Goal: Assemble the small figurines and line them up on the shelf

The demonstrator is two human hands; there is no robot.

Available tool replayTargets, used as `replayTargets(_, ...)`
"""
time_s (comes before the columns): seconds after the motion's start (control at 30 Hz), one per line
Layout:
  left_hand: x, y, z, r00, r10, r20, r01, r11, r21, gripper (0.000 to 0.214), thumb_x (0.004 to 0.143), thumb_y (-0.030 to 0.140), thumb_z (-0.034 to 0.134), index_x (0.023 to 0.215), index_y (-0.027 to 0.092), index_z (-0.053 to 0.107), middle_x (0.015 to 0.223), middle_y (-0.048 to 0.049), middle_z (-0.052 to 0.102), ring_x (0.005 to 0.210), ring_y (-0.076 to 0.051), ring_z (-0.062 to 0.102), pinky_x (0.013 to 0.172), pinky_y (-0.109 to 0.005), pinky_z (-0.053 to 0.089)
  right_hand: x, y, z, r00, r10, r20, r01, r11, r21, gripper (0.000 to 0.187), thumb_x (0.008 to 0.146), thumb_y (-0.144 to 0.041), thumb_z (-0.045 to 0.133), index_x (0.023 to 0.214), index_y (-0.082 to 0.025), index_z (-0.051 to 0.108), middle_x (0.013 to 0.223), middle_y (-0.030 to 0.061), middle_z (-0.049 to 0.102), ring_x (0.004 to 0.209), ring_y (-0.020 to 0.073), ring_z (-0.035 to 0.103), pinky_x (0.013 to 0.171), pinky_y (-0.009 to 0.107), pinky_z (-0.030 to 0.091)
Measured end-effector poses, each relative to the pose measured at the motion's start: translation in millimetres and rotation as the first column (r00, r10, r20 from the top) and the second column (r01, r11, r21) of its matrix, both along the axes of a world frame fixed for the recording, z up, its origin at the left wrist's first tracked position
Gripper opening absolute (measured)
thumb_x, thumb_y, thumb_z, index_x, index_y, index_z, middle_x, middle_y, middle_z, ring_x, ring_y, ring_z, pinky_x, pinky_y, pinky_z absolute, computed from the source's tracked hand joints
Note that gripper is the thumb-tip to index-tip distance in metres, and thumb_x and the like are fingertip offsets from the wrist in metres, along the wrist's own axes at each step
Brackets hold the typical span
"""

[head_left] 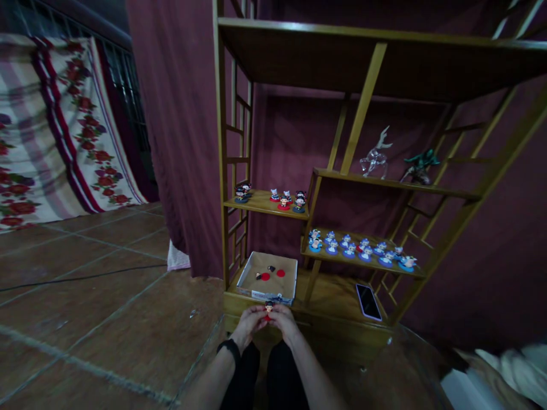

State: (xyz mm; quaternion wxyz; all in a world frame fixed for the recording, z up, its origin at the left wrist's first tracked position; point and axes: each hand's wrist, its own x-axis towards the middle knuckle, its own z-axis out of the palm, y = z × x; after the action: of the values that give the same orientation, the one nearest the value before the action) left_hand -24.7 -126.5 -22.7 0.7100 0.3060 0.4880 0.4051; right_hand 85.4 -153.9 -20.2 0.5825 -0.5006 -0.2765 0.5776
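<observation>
Both my hands meet above my knees, just in front of the cabinet's low edge. Between them is a small figurine (269, 308) with dark hair and a red base. My left hand (251, 323) is closed on its left side, and my right hand (282, 319) closes on it from the right. Just beyond them, a shallow cardboard box (287, 289) sits on the bottom shelf. Inside lie two red discs, one a red disc (281, 273) on the right, and two small dark figurine pieces, one a dark piece (271, 268) near the middle.
Several figurines (284, 201) stand on the left shelf (260, 199). Rows of blue-and-white figurines (349, 249) fill the lower right shelf. A clear deer ornament (375, 162) and a green figure (421, 166) stand above. A phone (368, 302) lies on the bottom shelf.
</observation>
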Motion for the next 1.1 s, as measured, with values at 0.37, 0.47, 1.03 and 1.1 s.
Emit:
replayTargets(0.37,-4,3,-8.4,0.998,-0.040,0.044,0.039,0.999,0.025,0.033,0.047,0.021,0.080,0.073,0.013,0.062,0.061,-0.0024,0.065,0.051,-0.010,0.059,0.055,-0.020,0.047,7,-4,8.7,0.991,0.130,-0.022,-0.130,0.991,0.020,0.020,0.048,-0.023,0.071,0.062,-0.016,0.059,0.060,-0.0009,0.062,0.061,0.0147,0.062,0.066,0.030,0.048)
replayTargets(0.47,-3,3,-13.3,0.999,-0.039,0.039,0.037,0.998,0.050,0.034,0.045,0.022,0.081,0.071,0.013,0.061,0.058,-0.0012,0.063,0.050,-0.010,0.058,0.054,-0.021,0.045,9,-2,0.3,0.993,0.119,0.002,-0.119,0.992,0.031,0.024,0.046,-0.025,0.073,0.064,-0.016,0.059,0.062,-0.0012,0.062,0.060,0.0139,0.061,0.064,0.029,0.048)
replayTargets(1.03,1,-6,-7.0,0.995,-0.075,0.062,0.071,0.996,0.061,0.034,0.047,0.020,0.079,0.075,0.014,0.060,0.064,-0.0009,0.063,0.056,-0.011,0.060,0.059,-0.022,0.045,17,-4,-15.8,0.995,0.061,0.075,-0.065,0.997,0.048,0.027,0.047,-0.031,0.074,0.062,-0.017,0.056,0.063,-0.0017,0.061,0.059,0.0126,0.059,0.062,0.028,0.046)
replayTargets(1.1,1,-3,-9.9,0.995,-0.079,0.064,0.074,0.994,0.082,0.033,0.047,0.020,0.079,0.074,0.014,0.060,0.063,-0.0008,0.063,0.055,-0.010,0.059,0.058,-0.021,0.045,19,-2,-15.6,0.994,0.072,0.079,-0.074,0.997,0.035,0.028,0.046,-0.031,0.075,0.060,-0.017,0.055,0.061,-0.0020,0.060,0.059,0.0129,0.059,0.062,0.028,0.046)
